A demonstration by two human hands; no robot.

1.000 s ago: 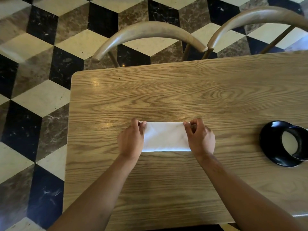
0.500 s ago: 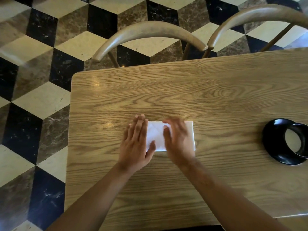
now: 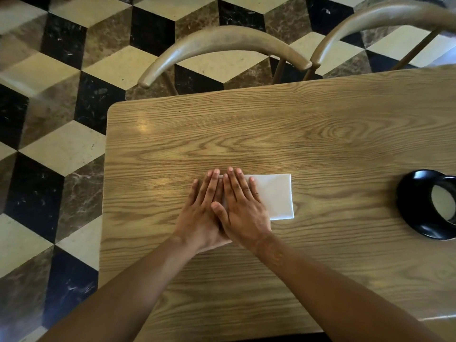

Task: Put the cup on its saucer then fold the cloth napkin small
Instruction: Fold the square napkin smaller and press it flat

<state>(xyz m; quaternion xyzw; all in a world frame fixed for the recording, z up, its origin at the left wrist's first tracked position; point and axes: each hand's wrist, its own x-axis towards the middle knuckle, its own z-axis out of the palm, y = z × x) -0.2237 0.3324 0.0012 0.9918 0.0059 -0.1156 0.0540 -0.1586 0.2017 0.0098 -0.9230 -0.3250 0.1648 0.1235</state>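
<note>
White cloth napkin (image 3: 276,196) lies flat on the wooden desk (image 3: 320,134), folded to a small rectangle, near the middle of the desk toward the person's side. Its right half shows bare; its left half is covered by hands.

Right hand (image 3: 243,208) lies palm down on the napkin's left part, fingers straight and close together, pointing away from the person. Grip apart, pressing flat, nothing pinched. Its thumb reaches left across the left hand.

Left hand (image 3: 203,211) lies palm down just beside the right one, touching it, fingers straight. Grip apart as well. It sits at the napkin's left edge; how much cloth is under it cannot be told, since the hands hide that edge.

Black cup (image 3: 444,202) stands on a black saucer (image 3: 410,206) at the right edge of the view, well apart from the napkin. Cup is partly cut off by the frame. Its inside looks pale; whether that is liquid or the cup's lining cannot be told.

Two wooden chairs sit at the desk's far side, only the curved backs in view: one chair (image 3: 222,41) behind the left part of the desk, the second chair (image 3: 385,18) to its right, their ends almost touching. Floor (image 3: 61,149) is tiled in black, cream and brown marble.
</note>
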